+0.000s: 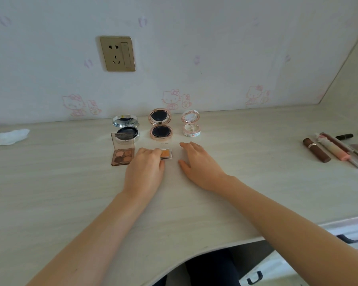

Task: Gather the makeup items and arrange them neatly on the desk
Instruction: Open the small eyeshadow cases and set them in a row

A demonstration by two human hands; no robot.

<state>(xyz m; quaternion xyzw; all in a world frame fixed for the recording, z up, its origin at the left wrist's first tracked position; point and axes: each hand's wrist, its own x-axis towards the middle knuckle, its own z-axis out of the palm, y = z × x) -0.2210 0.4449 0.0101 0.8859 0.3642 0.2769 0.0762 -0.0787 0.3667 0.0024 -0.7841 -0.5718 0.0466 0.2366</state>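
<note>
back row on desk (70, 182), left to right: silver compact (126, 126), rose compact (160, 124), small compact (191, 124) | before silver compact: eyeshadow palette (122, 153) | right of palette, before rose compact: small pan (166, 154) | far left: tissue (7, 137) | far right: lipsticks and pencils (337, 150) | wall behind: socket (117, 53)

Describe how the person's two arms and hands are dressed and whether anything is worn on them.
Both forearms are bare as far as the frame shows: no sleeves, no gloves. The left hand and the right hand carry no visible rings, and neither wrist shows a watch, bracelet or band. No marks or tattoos show on either forearm. The fingernails are too small in this view to tell whether they are painted.
</note>
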